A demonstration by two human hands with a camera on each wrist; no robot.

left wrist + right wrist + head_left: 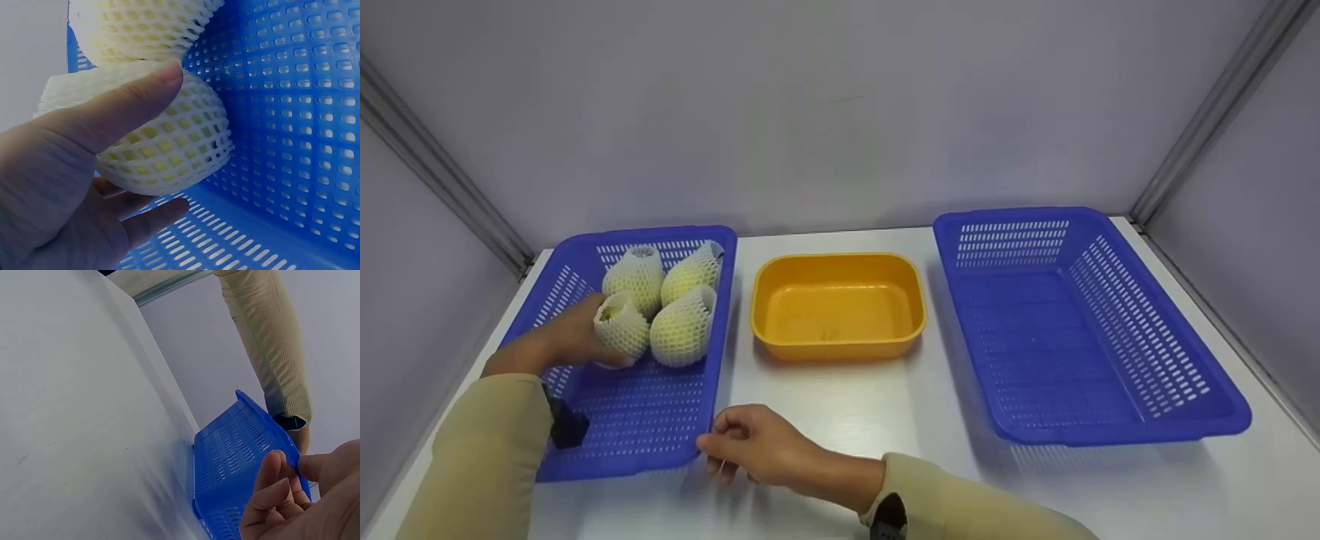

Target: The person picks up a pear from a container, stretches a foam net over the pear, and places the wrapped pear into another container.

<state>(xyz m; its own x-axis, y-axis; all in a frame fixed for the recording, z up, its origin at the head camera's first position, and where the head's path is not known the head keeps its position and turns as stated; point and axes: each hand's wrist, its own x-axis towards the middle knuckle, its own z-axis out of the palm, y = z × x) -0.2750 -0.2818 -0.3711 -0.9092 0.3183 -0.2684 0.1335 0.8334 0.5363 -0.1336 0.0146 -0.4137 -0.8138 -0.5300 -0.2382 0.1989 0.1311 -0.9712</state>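
Note:
At the left stands a blue plastic basket [637, 416] with several pale yellow fruits in white foam nets inside. My left hand [572, 335] reaches in over its left side and grips the nearest-left fruit [622, 330]. In the left wrist view, the thumb [135, 101] lies across the foam net [174, 143] and the other fingers are round the underside. Another netted fruit [684, 330] sits just right of the held one, with two more behind. My right hand [765, 446] is at the basket's near right corner, thumb and fingers pinching the rim [292, 453].
A yellow-orange rectangular tub [840, 349] stands in the middle of the white table [840, 405]. To the right is a second, larger-looking blue basket [1035, 345] with slotted sides. Grey-white panels [840, 112] enclose the table at the back and sides.

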